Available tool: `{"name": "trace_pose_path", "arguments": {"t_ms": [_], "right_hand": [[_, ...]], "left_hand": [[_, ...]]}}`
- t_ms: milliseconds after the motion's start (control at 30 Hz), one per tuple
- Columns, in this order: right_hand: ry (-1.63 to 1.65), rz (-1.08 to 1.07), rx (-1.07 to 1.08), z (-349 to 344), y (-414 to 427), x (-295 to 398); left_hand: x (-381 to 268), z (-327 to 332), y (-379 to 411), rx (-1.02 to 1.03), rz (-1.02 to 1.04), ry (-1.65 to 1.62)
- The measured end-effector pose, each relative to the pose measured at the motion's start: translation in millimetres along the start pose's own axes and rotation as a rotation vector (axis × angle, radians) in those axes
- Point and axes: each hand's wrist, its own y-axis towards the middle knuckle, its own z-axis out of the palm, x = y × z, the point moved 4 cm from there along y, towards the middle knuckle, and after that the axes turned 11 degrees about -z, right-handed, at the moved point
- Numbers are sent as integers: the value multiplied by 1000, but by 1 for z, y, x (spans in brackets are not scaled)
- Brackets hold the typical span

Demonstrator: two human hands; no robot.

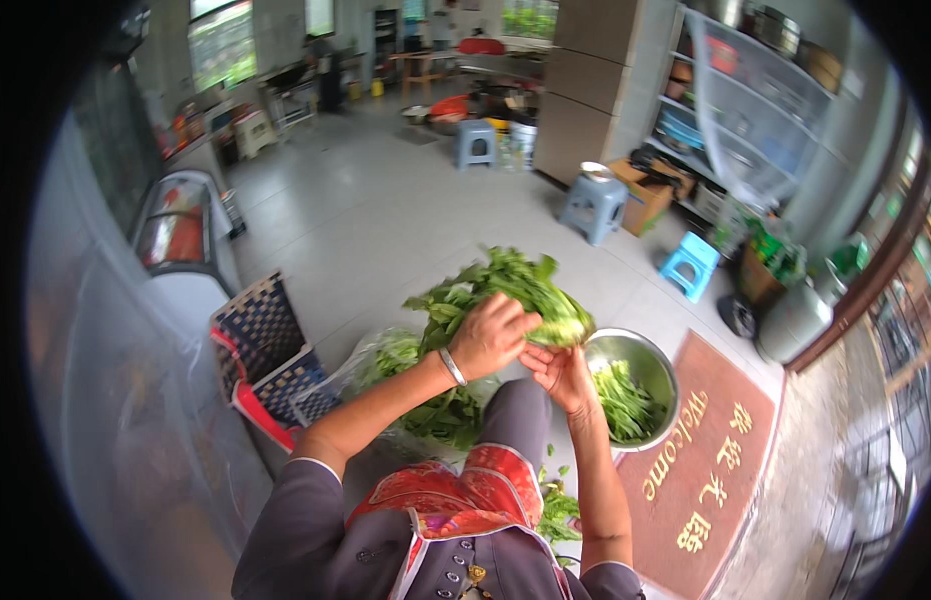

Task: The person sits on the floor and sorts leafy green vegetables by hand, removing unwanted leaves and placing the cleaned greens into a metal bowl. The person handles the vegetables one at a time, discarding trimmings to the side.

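Note:
A leafy green vegetable [503, 281], its pale stem end to the right, is held up in front of me. My left hand [495, 334], with a silver bangle at the wrist, grips it on the near side. Just below the stem end, my right hand [561, 375] holds it from underneath; part of that hold is hidden. On the floor to the right stands a metal bowl [664, 360] containing trimmed greens [626, 405]. More leafy greens [443, 420] lie beside my left knee, partly in a clear plastic bag [353, 364]. Loose leaves [559, 517] are scattered on the floor by my right leg.
A brown doormat [717, 450] bearing writing lies beside the bowl. A woven chair [259, 330] and a chest freezer [184, 225] stand to the left. Ahead right are a blue stool [690, 262], a grey-blue stool [596, 202] and a gas cylinder [795, 319].

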Motion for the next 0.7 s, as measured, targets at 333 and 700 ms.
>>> {"name": "trace_pose_path", "arguments": {"t_ms": [333, 700], "right_hand": [[-179, -612, -382, -43, -217, 54], [-637, -547, -718, -68, -272, 32]], "left_hand": [[-121, 81, -36, 202, 313, -273], [-148, 189, -107, 769, -798, -1603]]}}
